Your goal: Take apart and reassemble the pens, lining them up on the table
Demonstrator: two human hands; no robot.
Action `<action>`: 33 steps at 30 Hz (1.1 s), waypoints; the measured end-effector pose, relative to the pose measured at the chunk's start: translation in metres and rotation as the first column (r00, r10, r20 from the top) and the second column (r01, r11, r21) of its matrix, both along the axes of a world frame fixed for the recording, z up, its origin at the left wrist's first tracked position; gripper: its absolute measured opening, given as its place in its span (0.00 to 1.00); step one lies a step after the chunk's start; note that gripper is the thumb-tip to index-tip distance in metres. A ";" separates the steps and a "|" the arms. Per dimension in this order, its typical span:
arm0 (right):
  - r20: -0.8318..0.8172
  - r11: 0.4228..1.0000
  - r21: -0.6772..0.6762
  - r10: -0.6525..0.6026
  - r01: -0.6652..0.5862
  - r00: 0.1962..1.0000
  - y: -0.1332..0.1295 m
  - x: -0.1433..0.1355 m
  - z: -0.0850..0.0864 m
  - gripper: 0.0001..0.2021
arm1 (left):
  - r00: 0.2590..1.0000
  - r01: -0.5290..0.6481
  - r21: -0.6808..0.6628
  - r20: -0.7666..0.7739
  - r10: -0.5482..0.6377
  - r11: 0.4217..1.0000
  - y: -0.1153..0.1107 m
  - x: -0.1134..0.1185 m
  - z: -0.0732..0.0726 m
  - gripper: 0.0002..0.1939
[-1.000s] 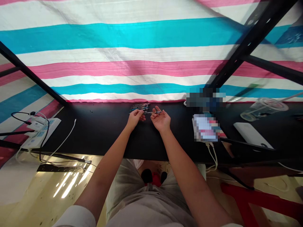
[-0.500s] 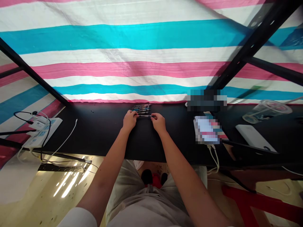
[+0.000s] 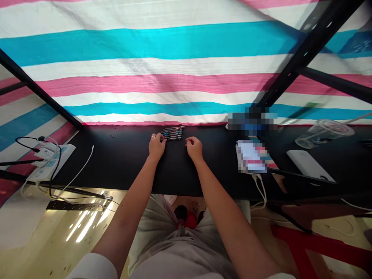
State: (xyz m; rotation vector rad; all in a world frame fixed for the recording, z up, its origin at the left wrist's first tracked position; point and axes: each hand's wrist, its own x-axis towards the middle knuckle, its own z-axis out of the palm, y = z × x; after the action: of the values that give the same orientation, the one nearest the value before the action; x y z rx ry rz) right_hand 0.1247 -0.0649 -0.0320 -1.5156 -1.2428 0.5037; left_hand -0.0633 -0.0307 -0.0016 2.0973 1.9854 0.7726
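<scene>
Several pens (image 3: 173, 133) lie side by side in a row on the black table (image 3: 122, 162), near its back edge. My left hand (image 3: 157, 145) is at the left end of the row, its fingertips at the nearest pens; whether it grips one is too small to tell. My right hand (image 3: 194, 148) is a little to the right of the pens, apart from them, with its fingers curled together and nothing visible in them.
A power strip (image 3: 59, 162) with plugs and cables sits at the left end. On the right are a blurred-out phone (image 3: 252, 157) with cables, a white power bank (image 3: 309, 166) and a clear cup (image 3: 322, 133). A red stool (image 3: 322, 246) stands below right.
The pen that was stretched between both hands now lies at the near side of the row. My right hand has let go of it. My left hand has moved slightly back and left.
</scene>
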 end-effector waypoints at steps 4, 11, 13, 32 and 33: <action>0.360 0.992 -0.049 -0.095 0.120 0.928 -0.014 -0.007 0.009 0.11 | 0.983 0.062 -0.113 -0.164 -0.080 0.992 -0.008 0.010 0.002 0.15; 0.552 0.944 -0.223 -0.083 0.243 0.830 -0.023 -0.012 0.015 0.09 | 0.934 0.124 -0.156 -0.314 -0.169 0.980 -0.012 0.015 0.002 0.21; 0.548 0.945 -0.226 -0.077 0.236 0.833 -0.022 -0.012 0.014 0.09 | 0.933 0.133 -0.139 -0.315 -0.172 0.981 -0.012 0.014 0.002 0.21; -0.097 0.993 -0.084 0.071 -0.079 0.993 -0.079 0.019 0.026 0.09 | 0.830 0.521 -0.282 -0.049 -0.555 0.805 -0.132 -0.009 0.033 0.16; -0.177 0.991 -0.070 0.104 -0.118 0.979 -0.094 0.030 0.033 0.10 | 0.814 0.567 -0.280 0.042 -0.580 0.775 -0.158 -0.017 0.034 0.14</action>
State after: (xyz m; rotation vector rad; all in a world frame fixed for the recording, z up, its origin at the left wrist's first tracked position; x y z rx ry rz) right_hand 0.1548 -0.1592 0.0006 -1.4412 -1.1873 0.7509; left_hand -0.0801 -0.1884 0.0324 2.3498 1.2328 0.3019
